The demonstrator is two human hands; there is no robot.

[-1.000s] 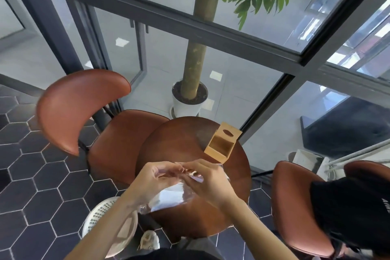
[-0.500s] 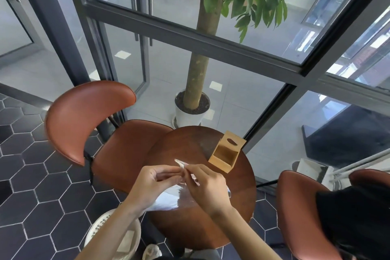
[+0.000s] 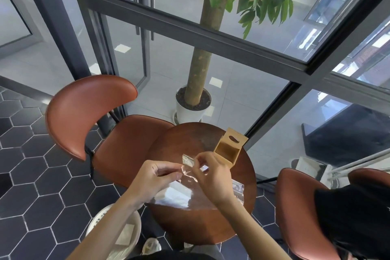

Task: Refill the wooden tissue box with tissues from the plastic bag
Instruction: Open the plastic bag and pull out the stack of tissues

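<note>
I observe both hands raised over the near half of the round wooden table (image 3: 181, 145), working at the mouth of the clear plastic bag (image 3: 202, 193). My left hand (image 3: 155, 176) has thumb and fingers pinched together on the left lip of the bag's opening. My right hand (image 3: 212, 173) has thumb and forefinger closed on the opposite lip, just right of the left hand, with a strip of the bag's top edge standing up between them. The bag's body lies on the table beneath the hands and extends toward the right edge. The white tissues (image 3: 176, 195) are inside it, visible through the plastic below the left hand. The wooden tissue box (image 3: 229, 150) stands on the far right part of the table, just beyond the right hand, its lid raised and its interior exposed; I cannot tell whether it touches the bag. A brown chair (image 3: 95, 116) stands to the left of the table, and a potted tree (image 3: 193, 110) sits on the floor beyond it. A white basket (image 3: 109, 217) rests on the floor at near left.
</note>
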